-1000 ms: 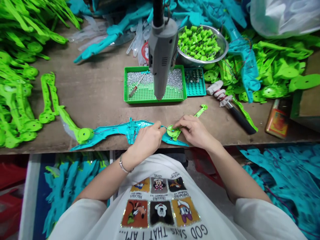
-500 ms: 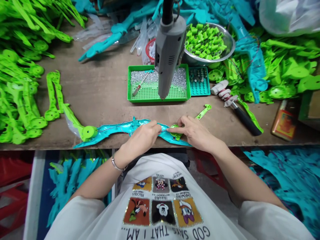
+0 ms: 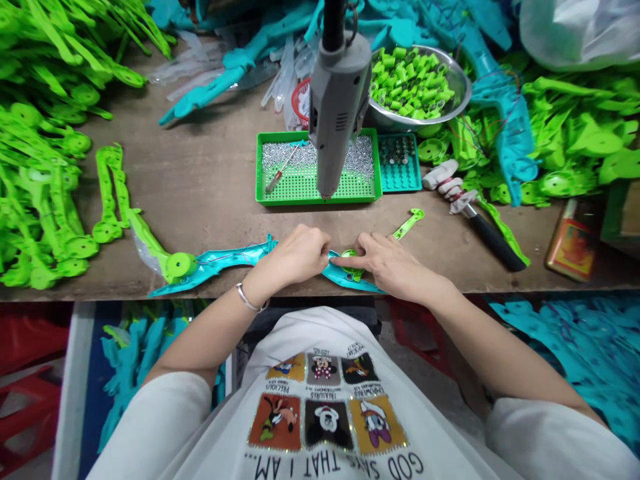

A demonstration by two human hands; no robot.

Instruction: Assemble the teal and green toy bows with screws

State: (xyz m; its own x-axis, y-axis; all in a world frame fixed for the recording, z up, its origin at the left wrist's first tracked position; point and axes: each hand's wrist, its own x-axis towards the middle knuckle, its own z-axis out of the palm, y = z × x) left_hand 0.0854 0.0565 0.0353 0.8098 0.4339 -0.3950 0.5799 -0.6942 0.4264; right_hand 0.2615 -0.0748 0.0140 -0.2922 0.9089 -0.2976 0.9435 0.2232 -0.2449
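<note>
A blue plastic toy bow shell [image 3: 227, 259] lies open side up along the table's near edge, with thin wires inside it. My left hand [image 3: 303, 253] is closed over its middle, fingertips pinched together; what they pinch is hidden. At the shell's right part, my right hand [image 3: 395, 263] presses on it, one finger stretched left to the pinching fingers and the others bent beside a green round part [image 3: 353, 272]. A green arm with a round end [image 3: 180, 267] sits at the shell's left end. Beyond my right hand, a slim green piece [image 3: 409, 224] sticks out.
A grey electric screwdriver [image 3: 335, 120] hangs over a green tray [image 3: 290, 199] of screws. Behind stand a teal tray [image 3: 400, 180] and a metal bowl [image 3: 463, 90] of green pieces. Green parts [image 3: 45, 193] pile up left; a black-handled tool [image 3: 487, 233] lies right.
My left hand has shifted slightly right and up, its fingers now curled tighter near my right fingertip and covering more of the shell's middle. My right hand has hardly moved.
</note>
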